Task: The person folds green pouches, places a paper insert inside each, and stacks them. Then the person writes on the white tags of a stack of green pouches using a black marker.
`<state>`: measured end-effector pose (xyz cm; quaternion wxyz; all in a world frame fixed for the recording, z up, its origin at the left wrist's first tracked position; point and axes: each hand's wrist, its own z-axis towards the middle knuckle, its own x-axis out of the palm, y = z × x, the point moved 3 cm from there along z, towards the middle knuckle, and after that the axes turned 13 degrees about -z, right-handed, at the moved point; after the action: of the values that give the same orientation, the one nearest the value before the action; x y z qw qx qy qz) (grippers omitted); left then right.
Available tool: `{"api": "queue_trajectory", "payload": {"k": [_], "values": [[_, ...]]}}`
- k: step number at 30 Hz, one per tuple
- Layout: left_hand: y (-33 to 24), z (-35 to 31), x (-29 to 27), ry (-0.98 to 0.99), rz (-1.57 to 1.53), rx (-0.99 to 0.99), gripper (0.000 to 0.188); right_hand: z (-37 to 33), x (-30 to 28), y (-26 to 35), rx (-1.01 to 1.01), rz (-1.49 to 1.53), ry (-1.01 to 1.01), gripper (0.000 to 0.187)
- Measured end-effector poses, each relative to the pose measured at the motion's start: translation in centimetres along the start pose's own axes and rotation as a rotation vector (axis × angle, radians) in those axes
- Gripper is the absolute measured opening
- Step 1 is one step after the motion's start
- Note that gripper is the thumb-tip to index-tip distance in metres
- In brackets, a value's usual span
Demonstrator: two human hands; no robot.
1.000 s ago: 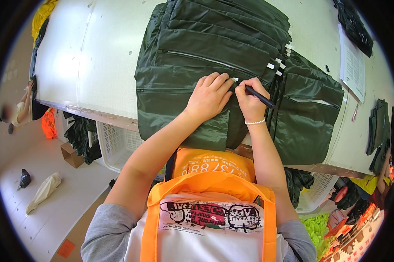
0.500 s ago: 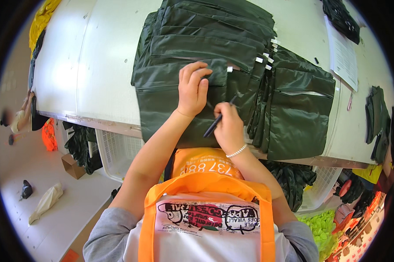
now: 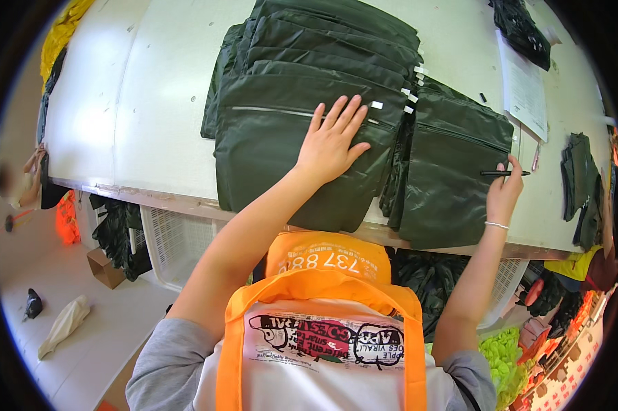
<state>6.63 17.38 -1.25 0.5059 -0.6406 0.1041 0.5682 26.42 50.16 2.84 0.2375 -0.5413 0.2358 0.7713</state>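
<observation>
My left hand (image 3: 333, 140) lies flat with fingers spread on the top piece of an overlapping stack of dark green zippered fabric pieces (image 3: 281, 161). A pale zip line crosses that piece just above my fingers' base, and a small white tag (image 3: 376, 105) shows beside the fingertips. At the right edge of a second, smaller pile of green zippered pieces (image 3: 452, 185), my right hand (image 3: 505, 195) grips a black pen (image 3: 490, 173) held level. More white tags (image 3: 408, 109) stick out between the two piles.
Papers (image 3: 524, 85) and a black bundle (image 3: 521, 31) lie at the far right of the white table (image 3: 165, 89), with dark cloth pieces (image 3: 578, 185) nearer the right rim. White plastic crates (image 3: 175, 236) stand below the front edge. At far left another person's arm (image 3: 33, 164) shows.
My right hand has swung right with the pen, from the main stack to the right pile's edge. My left hand has flattened, and the folded flap beneath it now lies smooth.
</observation>
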Motion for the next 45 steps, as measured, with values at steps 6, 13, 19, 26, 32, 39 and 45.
{"api": "queue_trajectory", "payload": {"k": [6,13,19,26,32,39,45], "values": [[1.5,-5.9,-2.5,0.010,0.065,-0.179,0.066,-3.0,0.4,16.3,0.097,0.785,0.150,0.028],[1.4,-4.6,-3.7,-0.127,0.040,-0.109,0.043,-4.9,5.3,26.6,0.060,1.187,0.355,0.015],[2.0,-4.3,-3.3,-0.149,0.073,-0.105,0.041,-4.8,7.3,28.0,-0.001,1.024,0.229,0.010],[2.4,-4.2,-2.8,-0.163,0.087,-0.102,0.038,-5.0,7.5,28.3,-0.070,0.949,0.112,0.012],[2.5,-4.1,-2.8,-0.176,0.094,-0.099,0.038,-5.0,7.6,28.5,-0.096,0.923,0.083,0.011],[2.5,-4.1,-2.7,-0.184,0.110,-0.093,0.037,-5.0,7.7,28.4,-0.118,0.938,0.122,0.012],[2.4,-4.0,-2.8,-0.173,0.082,-0.104,0.037,-5.2,7.6,27.8,-0.082,0.955,0.098,0.009]]}}
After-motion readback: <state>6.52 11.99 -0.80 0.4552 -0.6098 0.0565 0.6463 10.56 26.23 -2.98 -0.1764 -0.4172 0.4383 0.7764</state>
